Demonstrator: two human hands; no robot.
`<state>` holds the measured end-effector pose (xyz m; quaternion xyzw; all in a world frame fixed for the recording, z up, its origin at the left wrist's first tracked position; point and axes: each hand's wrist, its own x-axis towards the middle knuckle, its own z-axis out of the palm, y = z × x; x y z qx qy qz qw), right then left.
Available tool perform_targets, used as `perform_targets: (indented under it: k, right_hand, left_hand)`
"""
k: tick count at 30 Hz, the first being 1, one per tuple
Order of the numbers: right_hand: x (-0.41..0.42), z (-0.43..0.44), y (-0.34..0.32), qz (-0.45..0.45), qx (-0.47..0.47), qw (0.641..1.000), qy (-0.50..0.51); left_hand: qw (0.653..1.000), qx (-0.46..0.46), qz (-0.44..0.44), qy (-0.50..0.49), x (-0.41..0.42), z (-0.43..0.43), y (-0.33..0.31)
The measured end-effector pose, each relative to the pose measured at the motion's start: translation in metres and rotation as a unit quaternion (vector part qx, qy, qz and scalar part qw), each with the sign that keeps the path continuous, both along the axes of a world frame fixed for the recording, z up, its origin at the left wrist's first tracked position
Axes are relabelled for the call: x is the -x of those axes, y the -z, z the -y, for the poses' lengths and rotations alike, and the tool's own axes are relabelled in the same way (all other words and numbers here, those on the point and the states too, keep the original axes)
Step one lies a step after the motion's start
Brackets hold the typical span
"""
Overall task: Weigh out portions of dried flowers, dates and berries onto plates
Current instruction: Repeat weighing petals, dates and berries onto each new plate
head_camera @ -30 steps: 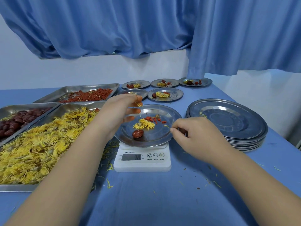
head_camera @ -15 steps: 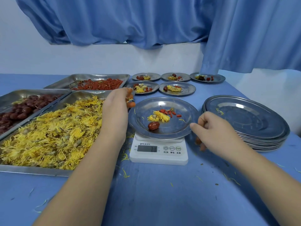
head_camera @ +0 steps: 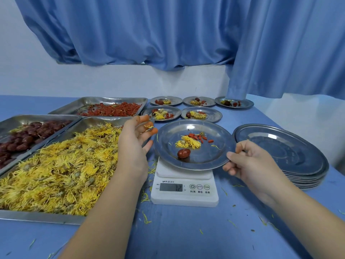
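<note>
A steel plate [head_camera: 168, 133] rests on the white digital scale [head_camera: 183, 187]. It carries a tuft of yellow dried flowers [head_camera: 188, 143], a few red berries [head_camera: 199, 137] and one brown date [head_camera: 183, 153]. My right hand [head_camera: 250, 161] grips the plate's right rim, thumb on top and fingers beneath. My left hand [head_camera: 134, 146] hovers just left of the plate with fingers spread; a few yellow petals cling to the fingertips. Left of the scale lie the tray of yellow flowers [head_camera: 56, 165], the tray of dates [head_camera: 28, 133] and the tray of berries [head_camera: 115, 109].
A stack of empty steel plates [head_camera: 280, 150] sits right of the scale. Several filled plates [head_camera: 201, 114] stand in two rows behind it, near the wall and the blue curtain [head_camera: 168, 34]. Loose petals litter the blue tablecloth around the scale.
My left hand has drawn back from over the plate to its left side and spread its fingers. My right hand has moved up and taken the plate's right rim.
</note>
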<state>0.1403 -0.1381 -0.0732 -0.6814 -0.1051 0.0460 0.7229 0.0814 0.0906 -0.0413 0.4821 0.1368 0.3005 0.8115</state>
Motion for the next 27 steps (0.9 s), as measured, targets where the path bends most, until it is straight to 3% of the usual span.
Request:
perform_targets:
  k: [9, 15, 21, 27]
  right_hand:
    - [-0.033, 0.018, -0.046, 0.004, -0.096, 0.995, 0.018]
    - [-0.090, 0.040, -0.077, 0.017, -0.073, 0.994, 0.081]
    - [-0.155, 0.073, -0.073, -0.016, -0.006, 0.987, 0.158]
    - [-0.198, 0.099, -0.057, -0.065, 0.026, 0.974, 0.215]
  left_hand:
    - [0.979, 0.158, 0.070, 0.107, 0.001, -0.004, 0.003]
    - [0.945, 0.245, 0.091, 0.198, -0.004, 0.004, 0.008]
    - [0.910, 0.262, 0.084, 0.311, -0.008, 0.009, 0.010]
    - [0.896, 0.273, 0.083, 0.341, -0.014, 0.008, 0.015]
